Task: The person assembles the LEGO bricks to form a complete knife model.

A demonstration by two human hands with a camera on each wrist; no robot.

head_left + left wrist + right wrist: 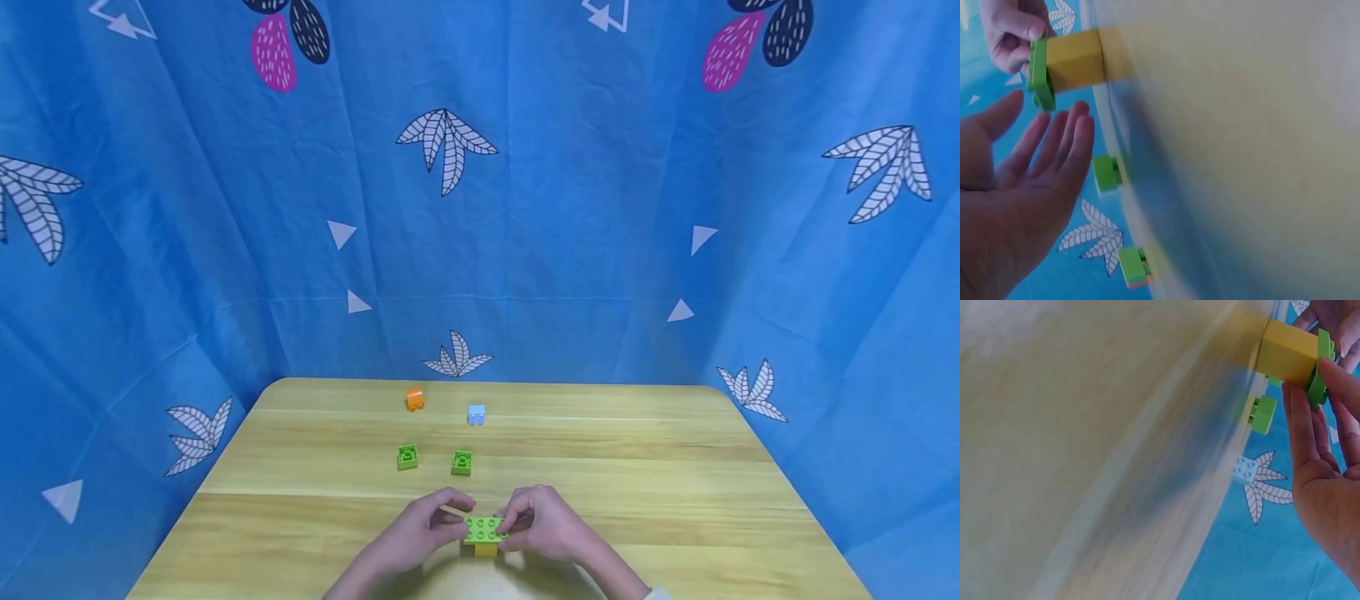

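In the head view, a pale wooden table (pixel 637 467) stands before a blue patterned cloth (pixel 585 208). At the near middle of the table, a green plate (pixel 480 529) with its studs upward sits on top of a yellow block (pixel 486 550). The left hand (pixel 416 533) is at the left end of the plate, thumb and fingers spread apart. The right hand (pixel 551 529) grips the right end. Farther off and a little left lie two small bricks with their hollow undersides up, a round tube visible inside each: the left green brick (pixel 407 457) and the right green brick (pixel 462 463). Beyond them, near the far edge, are an orange brick (pixel 415 398) on the left and a light blue brick (pixel 477 414) to its right.

In the left wrist view, the left hand's fingers are extended and loose, close to the plate's left end; whether a fingertip touches it, I cannot tell. The right hand pinches the opposite end. The yellow block stands against the tabletop.

In the right wrist view, the right hand's thumb lies on the plate's studded side and its fingers reach beneath, beside the yellow block. The left hand shows partly, past the block.
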